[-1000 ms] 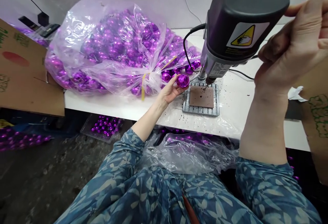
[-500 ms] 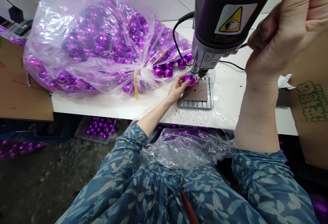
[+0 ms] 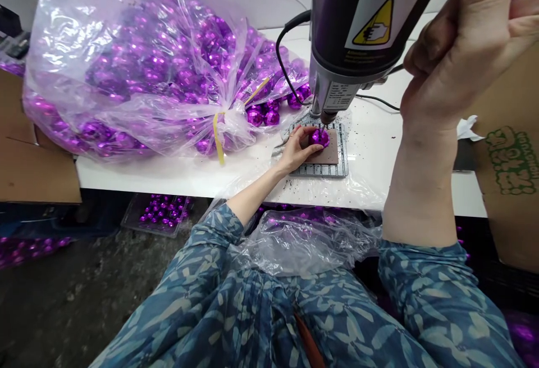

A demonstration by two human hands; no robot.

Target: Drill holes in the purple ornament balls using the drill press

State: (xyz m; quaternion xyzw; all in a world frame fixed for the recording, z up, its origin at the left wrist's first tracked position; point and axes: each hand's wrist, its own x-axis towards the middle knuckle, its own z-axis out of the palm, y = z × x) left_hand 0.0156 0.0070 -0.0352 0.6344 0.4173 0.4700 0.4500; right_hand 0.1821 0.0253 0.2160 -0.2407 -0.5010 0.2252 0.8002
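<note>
Between the thumb and fingers of my left hand (image 3: 297, 150) is a shiny purple faceted ball (image 3: 321, 140). It sits over a brown board (image 3: 329, 158) on the slotted metal base (image 3: 342, 161) of a drill press (image 3: 357, 67). The drill chuck (image 3: 328, 117) is right above the ball, and the thin bit points down at its top; whether the bit has entered it I cannot tell. My right hand (image 3: 467, 59) is raised at the right side of the drill press, fingers curled closed. What those fingers grip is hidden.
A large tied clear bag (image 3: 138, 76) of purple balls fills the left of the white table (image 3: 138, 177). A few loose balls (image 3: 263, 114) lie beside it. Cardboard boxes (image 3: 37, 149) stand at both sides. Dark crumbs surround the base. Clear plastic (image 3: 290, 244) covers my lap.
My left hand has brought the ball slightly right and down, from beside the bit to under it over the board. My right hand stays closed beside the drill press. The view has shifted slightly.
</note>
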